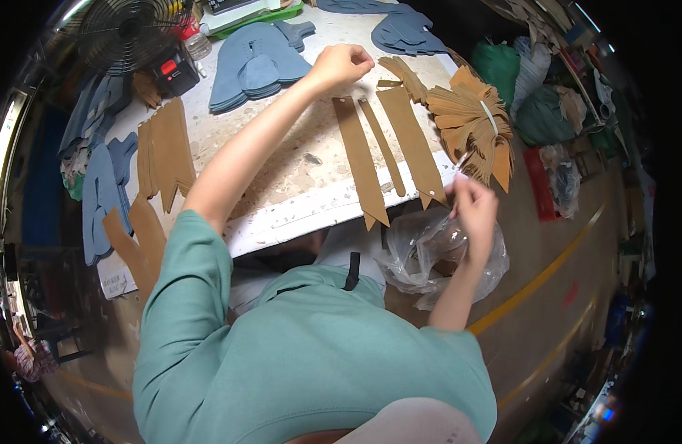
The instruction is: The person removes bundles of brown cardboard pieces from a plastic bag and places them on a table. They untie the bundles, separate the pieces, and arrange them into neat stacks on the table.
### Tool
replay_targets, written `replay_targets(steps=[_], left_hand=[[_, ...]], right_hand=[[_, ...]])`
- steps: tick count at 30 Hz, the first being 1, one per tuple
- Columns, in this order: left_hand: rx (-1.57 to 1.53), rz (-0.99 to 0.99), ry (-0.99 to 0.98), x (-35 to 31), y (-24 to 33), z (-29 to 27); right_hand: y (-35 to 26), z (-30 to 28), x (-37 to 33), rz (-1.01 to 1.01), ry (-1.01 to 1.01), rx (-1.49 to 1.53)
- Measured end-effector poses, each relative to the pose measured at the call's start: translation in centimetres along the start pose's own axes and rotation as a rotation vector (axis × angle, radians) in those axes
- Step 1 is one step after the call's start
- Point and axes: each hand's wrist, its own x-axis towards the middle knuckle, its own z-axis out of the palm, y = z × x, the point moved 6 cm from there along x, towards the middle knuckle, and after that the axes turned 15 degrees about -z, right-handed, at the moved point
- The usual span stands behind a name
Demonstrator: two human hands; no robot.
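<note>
My left hand [344, 67] is over the far part of the table, just beyond the upper ends of the brown strips. Its fingers are pinched together; whatever they hold is too small to see. My right hand [474, 209] is closed at the table's front edge, by a thin pale pen-like tool [462, 161] pointing up and away. Two wide brown strips with notched ends, a left one [359, 157] and a right one [410, 137], lie with a narrow strip [384, 148] between them. Small white marks sit near the wide strips' ends.
A tied bundle of brown pieces [470, 118] lies at the table's right edge. Blue-grey cut pieces [259, 63] are stacked beyond my left arm, with more brown strips [167, 144] at left. A clear plastic bag [437, 255] hangs below the front edge. A black fan [130, 33] stands far left.
</note>
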Motion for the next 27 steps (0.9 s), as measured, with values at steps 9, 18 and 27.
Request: replay_targets(steps=[9, 18, 27], left_hand=[[0.327, 0.269, -0.207, -21.7, 2.7, -8.1], [-0.137, -0.379, 0.016, -35.0, -7.3, -13.3], [-0.074, -0.665, 0.604, -40.1, -18.5, -19.2]], right_hand=[[-4.1, 10.3, 21.6, -0.355, -0.175, -0.754], [-2.5, 17.6, 27.7, -0.605, -0.271, -0.721], [-3.0, 15.7, 24.0, -0.774, -0.399, -0.754]])
